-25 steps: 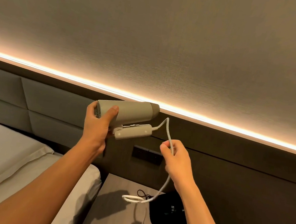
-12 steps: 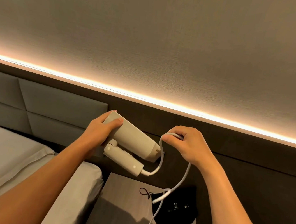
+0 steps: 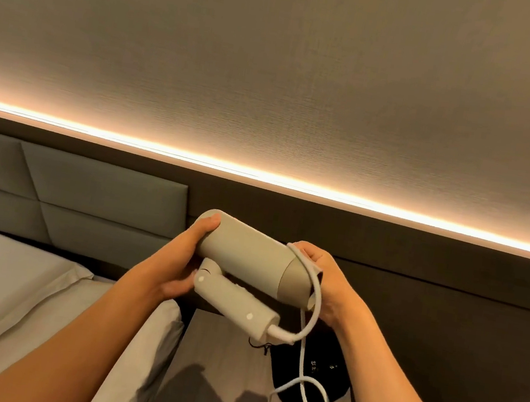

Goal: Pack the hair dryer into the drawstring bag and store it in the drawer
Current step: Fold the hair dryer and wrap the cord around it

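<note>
Two hands hold a smooth, round hair dryer (image 3: pixel 246 255) up in the air.

The left hand (image 3: pixel 177 267) wraps its folded end; the right hand (image 3: pixel 327 283) closes on the rubbery white cord (image 3: pixel 315 295). A soft black drawstring bag (image 3: pixel 312 372) lies below on the wooden bedside table (image 3: pixel 220 353).

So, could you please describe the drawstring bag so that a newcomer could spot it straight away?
Start at the grey bedside table between the bed and the dark wall panel. The drawstring bag lies flat on its far right part, below the hair dryer. It is the only black thing there, with the white cord looping over it.
</note>
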